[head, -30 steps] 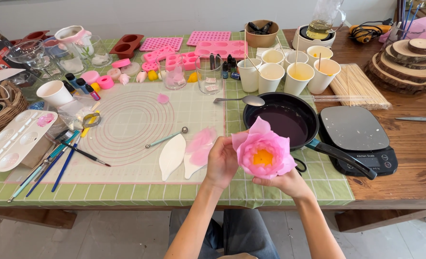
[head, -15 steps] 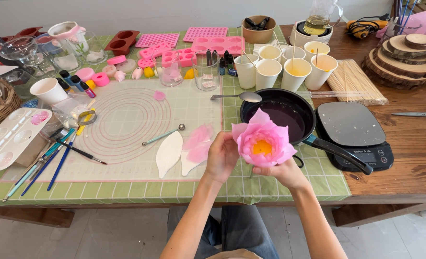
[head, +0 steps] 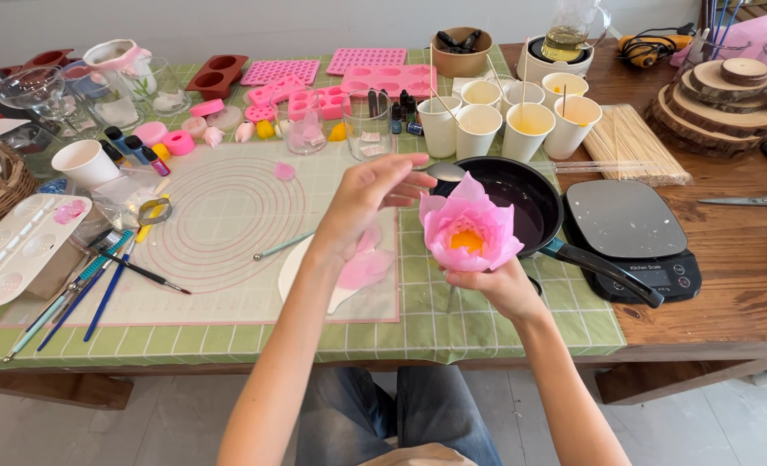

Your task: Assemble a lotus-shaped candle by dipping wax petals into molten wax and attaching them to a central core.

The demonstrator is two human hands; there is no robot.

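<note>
- My right hand (head: 500,289) grasps the pink flower (head: 470,231) from below; the fingers are closed around its base, and the flower stands upright above the near edge of the table, in front of the black pan (head: 521,203).
- The flower has a yellow centre and pink petals that open outward — the petals hide my fingertips.
- My left hand (head: 370,203) is lifted just left of the flower, not touching it. The fingers are released and loosely curved, and the fingertips (head: 422,183) point toward the petals; nothing is held in this hand.
- Under my left hand, some loose petals (head: 362,269), white and pink, lie on the baking mat (head: 219,216) with ring marks.
- A thin stirring tool (head: 284,246) lies on the mat, left of the petals.
- Right of the pan is a dark kitchen scale (head: 629,229) on the wooden table (head: 729,293) — the pan handle reaches over its near corner.
- Behind the pan stand white paper cups (head: 504,125), some with yellow liquid, and pink silicone moulds (head: 357,78) lie further back.
- Brushes (head: 90,289) and a white palette (head: 12,255) are at the left side.
</note>
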